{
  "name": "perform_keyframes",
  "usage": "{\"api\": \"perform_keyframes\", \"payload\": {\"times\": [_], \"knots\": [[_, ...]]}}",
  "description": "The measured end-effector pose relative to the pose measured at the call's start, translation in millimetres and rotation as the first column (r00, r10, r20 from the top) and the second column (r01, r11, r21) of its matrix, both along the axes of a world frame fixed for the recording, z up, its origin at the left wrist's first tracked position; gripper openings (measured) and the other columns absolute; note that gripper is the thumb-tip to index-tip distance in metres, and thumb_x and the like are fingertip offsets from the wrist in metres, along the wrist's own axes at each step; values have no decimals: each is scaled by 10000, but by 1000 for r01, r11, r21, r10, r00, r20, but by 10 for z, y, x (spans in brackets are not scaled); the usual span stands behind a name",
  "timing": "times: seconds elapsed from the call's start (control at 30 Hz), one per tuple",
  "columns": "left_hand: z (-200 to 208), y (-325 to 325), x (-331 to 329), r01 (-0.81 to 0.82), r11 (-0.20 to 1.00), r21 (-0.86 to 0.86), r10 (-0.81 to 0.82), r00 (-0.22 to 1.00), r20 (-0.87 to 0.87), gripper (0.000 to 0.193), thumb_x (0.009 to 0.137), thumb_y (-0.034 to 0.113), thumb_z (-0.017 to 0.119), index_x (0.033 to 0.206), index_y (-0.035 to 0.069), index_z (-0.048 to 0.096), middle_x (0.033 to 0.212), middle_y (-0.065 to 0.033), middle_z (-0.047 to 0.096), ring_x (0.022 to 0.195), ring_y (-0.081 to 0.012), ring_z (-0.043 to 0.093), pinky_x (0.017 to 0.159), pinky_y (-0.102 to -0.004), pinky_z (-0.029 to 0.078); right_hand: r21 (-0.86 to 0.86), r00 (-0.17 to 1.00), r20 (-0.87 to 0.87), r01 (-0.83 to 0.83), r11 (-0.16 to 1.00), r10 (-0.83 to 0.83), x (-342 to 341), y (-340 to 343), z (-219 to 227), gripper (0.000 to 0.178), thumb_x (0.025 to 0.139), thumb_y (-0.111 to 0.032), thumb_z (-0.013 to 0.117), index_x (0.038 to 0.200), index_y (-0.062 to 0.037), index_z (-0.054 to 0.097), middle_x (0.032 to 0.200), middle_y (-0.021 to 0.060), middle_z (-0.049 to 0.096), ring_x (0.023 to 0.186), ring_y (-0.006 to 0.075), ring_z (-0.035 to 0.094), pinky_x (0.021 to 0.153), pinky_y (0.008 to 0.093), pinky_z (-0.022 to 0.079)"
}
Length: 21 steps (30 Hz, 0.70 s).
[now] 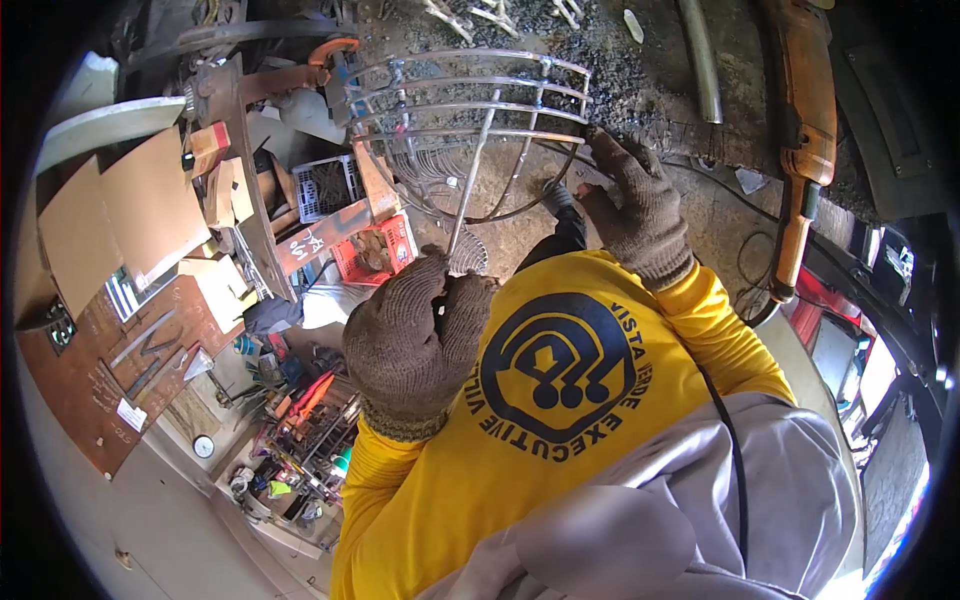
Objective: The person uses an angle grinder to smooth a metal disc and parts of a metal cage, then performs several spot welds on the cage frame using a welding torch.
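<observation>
A welded frame of bent metal rods, with several curved bars joined by short uprights, stands at the bench edge in front of me. My left hand, in a worn brown knit glove, is closed around the lower end of a straight metal rod. That rod slants up to the frame's bars; I cannot tell whether it is joined to them. My right hand, gloved alike, is beside the frame's right corner. Its fingers are apart, with the fingertips at or very near the end of the lowest bar.
An orange power tool lies on the dark, gritty workbench at right, near a metal pipe. A red crate and a white crate stand low on the left. Cardboard and cluttered tools lie farther left. A cable crosses the floor.
</observation>
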<state>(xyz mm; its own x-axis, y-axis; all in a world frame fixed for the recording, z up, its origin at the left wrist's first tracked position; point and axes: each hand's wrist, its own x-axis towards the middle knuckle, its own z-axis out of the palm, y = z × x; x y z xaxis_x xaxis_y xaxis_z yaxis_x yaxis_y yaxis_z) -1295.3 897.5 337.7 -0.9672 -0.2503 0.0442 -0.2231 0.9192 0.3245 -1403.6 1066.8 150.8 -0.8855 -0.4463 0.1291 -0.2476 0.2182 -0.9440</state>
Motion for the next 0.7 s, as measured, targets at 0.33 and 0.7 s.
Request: {"api": "perform_keyframes", "payload": {"times": [0.33,0.7], "knots": [[55,-16,71,-3,999,55,2,1000,5,257,816,102,767,1028,2,664,883,-155,709,710,-297,699,636,-360,553,-22,950,303,-67,998,70,80,199,265,564,869,-84,721,1392,-11,522,1080,145,659,921,206,662,835,318,541],[-46,-17,51,-133,988,80,129,990,52,344,795,197,818,1011,-36,686,796,-143,703,587,-222,683,554,-314,543,72,931,354,-124,990,91,-5,257,308,576,866,-139,738,1384,-14,517,1101,146,651,907,196,675,818,322,542]]}}
